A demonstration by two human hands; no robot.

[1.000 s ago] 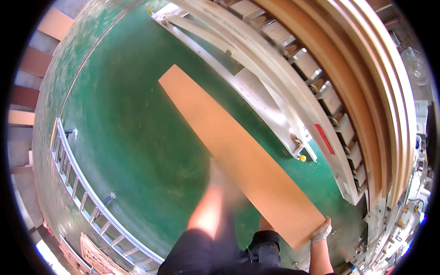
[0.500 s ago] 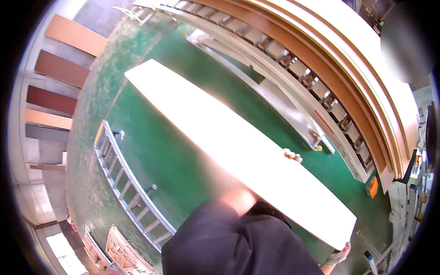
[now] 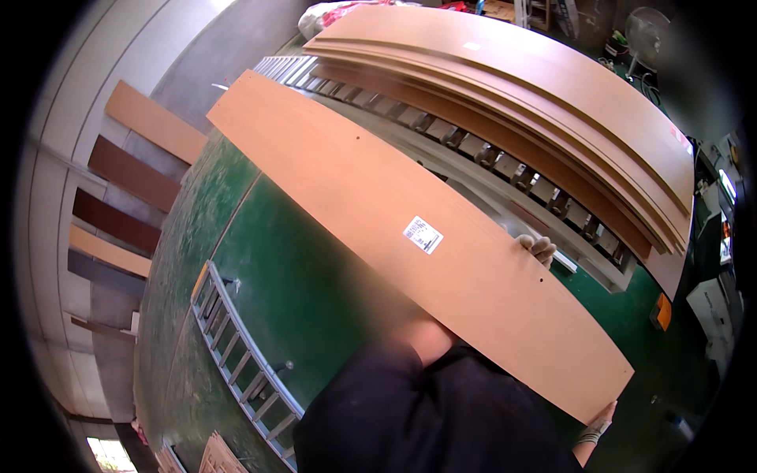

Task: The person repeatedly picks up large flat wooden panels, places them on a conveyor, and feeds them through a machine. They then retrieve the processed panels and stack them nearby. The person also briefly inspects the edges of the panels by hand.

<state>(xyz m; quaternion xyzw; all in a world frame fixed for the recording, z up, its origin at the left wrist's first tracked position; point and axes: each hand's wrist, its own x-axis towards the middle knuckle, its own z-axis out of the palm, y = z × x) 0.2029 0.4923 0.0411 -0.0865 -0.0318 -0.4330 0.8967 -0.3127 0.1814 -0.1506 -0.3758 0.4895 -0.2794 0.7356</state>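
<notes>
And here you are, dark clothing (image 3: 441, 410) at the bottom of the view, with your right hand (image 3: 597, 428) at the near end of a long wood-coloured panel (image 3: 315, 154); its gloved fingers are hooked round that end edge, gripping the board, though the side underneath is hidden. Up along the far long edge, there's your left hand (image 3: 538, 249), gloved fingers bent over the rim and pressed together on it, palm out of sight behind the wood. The panel itself slants right across in front of you, from lower right to upper left, face toward you, a white printed label (image 3: 423, 235) about midway and small dark holes (image 3: 357, 138) dotted over it. Below, it's green floor (image 3: 292, 252), and off to your left an aluminium ladder (image 3: 251, 351) lies along it. Just past the panel runs a roller conveyor (image 3: 453, 135), carrying a stack of similar boards (image 3: 536, 87), and an orange object (image 3: 661, 311) sits near its right-hand end, too small to name. Farther out on your left, orange-brown and darker planks (image 3: 154, 118) lean at the wall, and away at upper right stands a fan (image 3: 646, 33).
</notes>
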